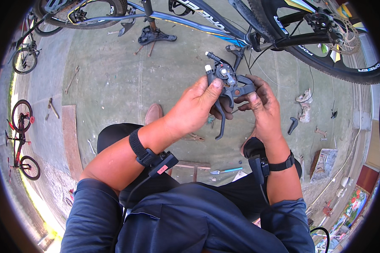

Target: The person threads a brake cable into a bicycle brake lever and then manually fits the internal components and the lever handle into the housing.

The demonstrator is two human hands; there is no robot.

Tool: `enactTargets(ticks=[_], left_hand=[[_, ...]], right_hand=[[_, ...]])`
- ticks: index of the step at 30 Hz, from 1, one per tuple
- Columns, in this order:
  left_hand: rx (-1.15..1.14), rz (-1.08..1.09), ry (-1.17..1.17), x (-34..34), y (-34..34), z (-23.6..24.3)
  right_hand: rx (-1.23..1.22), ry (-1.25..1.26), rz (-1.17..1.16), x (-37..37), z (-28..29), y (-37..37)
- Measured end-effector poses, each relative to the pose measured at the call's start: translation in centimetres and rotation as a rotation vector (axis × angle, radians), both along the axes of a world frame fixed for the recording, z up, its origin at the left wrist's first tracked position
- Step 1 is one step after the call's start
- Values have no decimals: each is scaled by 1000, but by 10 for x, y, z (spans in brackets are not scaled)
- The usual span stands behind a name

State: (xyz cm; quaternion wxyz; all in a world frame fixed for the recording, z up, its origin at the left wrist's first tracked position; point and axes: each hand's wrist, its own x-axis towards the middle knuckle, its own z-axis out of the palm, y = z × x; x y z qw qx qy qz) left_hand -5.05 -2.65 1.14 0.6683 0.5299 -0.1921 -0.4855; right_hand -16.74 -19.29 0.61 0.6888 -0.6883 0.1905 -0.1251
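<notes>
A black bicycle brake lever with a built-in shifter (225, 74) is held up in front of me, above the floor. My left hand (191, 106) is closed round its body, the thumb lying over the shifter housing. The lever blade (220, 125) hangs down below those fingers. On the other side, my right hand (265, 105) pinches the clamp end (245, 86) between thumb and fingers. Part of the lever body is hidden behind both hands.
A blue-grey bicycle frame (190, 23) lies upside down ahead, its saddle (156, 37) at the floor and a wheel with a disc rotor (344, 36) at right. Scattered about are a hammer (53, 109), a wrench (72, 80), a blue-handled tool (230, 170) and rags (304, 103).
</notes>
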Motion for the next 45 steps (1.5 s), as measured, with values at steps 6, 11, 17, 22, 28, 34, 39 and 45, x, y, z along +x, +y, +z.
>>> enactTargets(ticks=[6, 11, 17, 22, 28, 34, 39, 45], left_hand=[[-18, -91, 91, -7, 0, 7], [-40, -102, 120, -15, -2, 9], [2, -147, 57, -12, -2, 12], [36, -135, 313, -8, -1, 15], [36, -122, 281, -10, -1, 6], [-16, 19, 303, -5, -3, 9], [7, 12, 222, -5, -3, 9], [68, -37, 110, -5, -4, 15]], right_hand=[[186, -72, -45, 6, 1, 6], [288, -72, -53, 7, 0, -5], [155, -1, -33, 6, 7, -6], [26, -33, 12, 9, 11, -11], [-65, -147, 64, 9, 4, -18], [-303, -73, 276, 1, 16, -35], [-397, 7, 236, 1, 23, -24], [-391, 93, 222, 3, 30, -23]])
